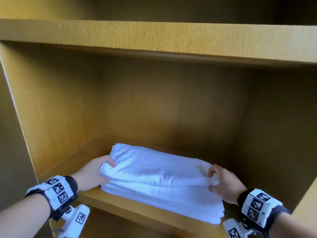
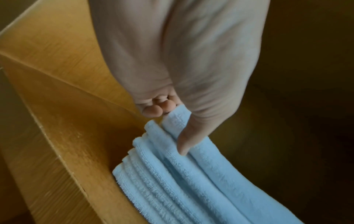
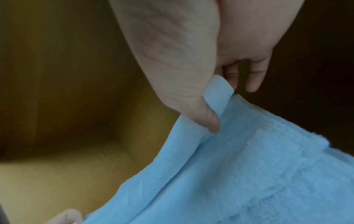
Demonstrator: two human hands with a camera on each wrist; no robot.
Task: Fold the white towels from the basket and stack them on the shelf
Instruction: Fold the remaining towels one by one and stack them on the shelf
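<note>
A folded white towel (image 1: pixel 154 172) lies across a stack of folded white towels (image 1: pixel 164 203) on the wooden shelf board (image 1: pixel 120 207). My left hand (image 1: pixel 96 170) grips the top towel's left end, thumb over it. My right hand (image 1: pixel 221 181) pinches the right end. In the left wrist view the thumb of the left hand (image 2: pixel 184 136) presses the top towel (image 2: pixel 210 163) above several layered edges of the stack (image 2: pixel 153 181). In the right wrist view the right hand (image 3: pixel 212 106) pinches a thin edge of the towel (image 3: pixel 239 166). The basket is out of sight.
The shelf is a wooden cubby: left side wall (image 1: pixel 56 107), back wall (image 1: pixel 171 103), right wall (image 1: pixel 274 126), and an upper shelf board (image 1: pixel 163 36) overhead. Bare board shows left of and behind the towels.
</note>
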